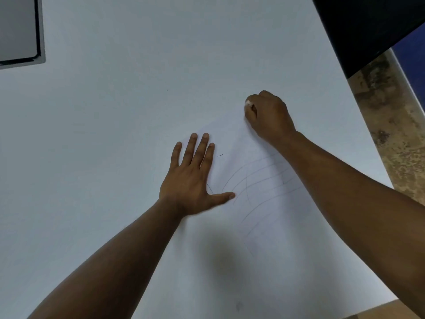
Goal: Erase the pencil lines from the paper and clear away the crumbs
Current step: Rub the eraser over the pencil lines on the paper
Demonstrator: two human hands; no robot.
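Left hand (192, 178) flat on the paper (271, 217), fingers straight and spread, thumb out beside the pencil lines (259, 180). Right hand (268, 116) curled into a fist at the paper's far edge, pinching a small white eraser (248, 102), only its tip visible. Paper lies on the white desk (115, 111). Lines sit between the two hands. Crumbs: can't tell.

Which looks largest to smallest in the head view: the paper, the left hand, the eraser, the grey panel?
1. Paper
2. Left hand and grey panel: similar, and the panel is cut off, so unranked
3. Eraser, only a tip showing in the right hand
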